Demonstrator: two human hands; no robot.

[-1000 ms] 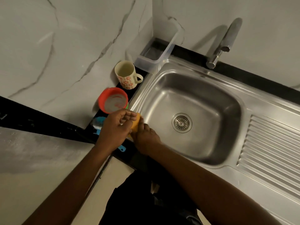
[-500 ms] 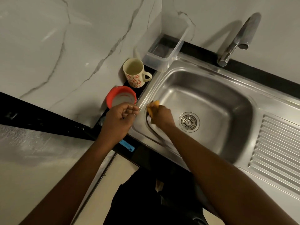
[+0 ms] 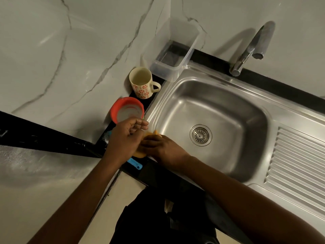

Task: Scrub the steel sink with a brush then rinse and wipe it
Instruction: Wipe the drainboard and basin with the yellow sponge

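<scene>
A blue brush (image 3: 135, 164) lay partly under the left hand (image 3: 125, 140), which was loosely curled and held nothing. Touching it, the right hand (image 3: 163, 149) gripped an orange sponge (image 3: 140, 153) on the left rim of the steel sink (image 3: 219, 110). Behind them stood a red bowl (image 3: 127, 110) and a mug (image 3: 141, 83).

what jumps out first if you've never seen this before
Two hands meet at the sink's left rim: the right hand lies over an orange pad, and the left hand is close beside it, fingers loosely curled. Next comes the steel sink with its round drain. A red bowl and a patterned mug stand on the counter to its left.
</scene>
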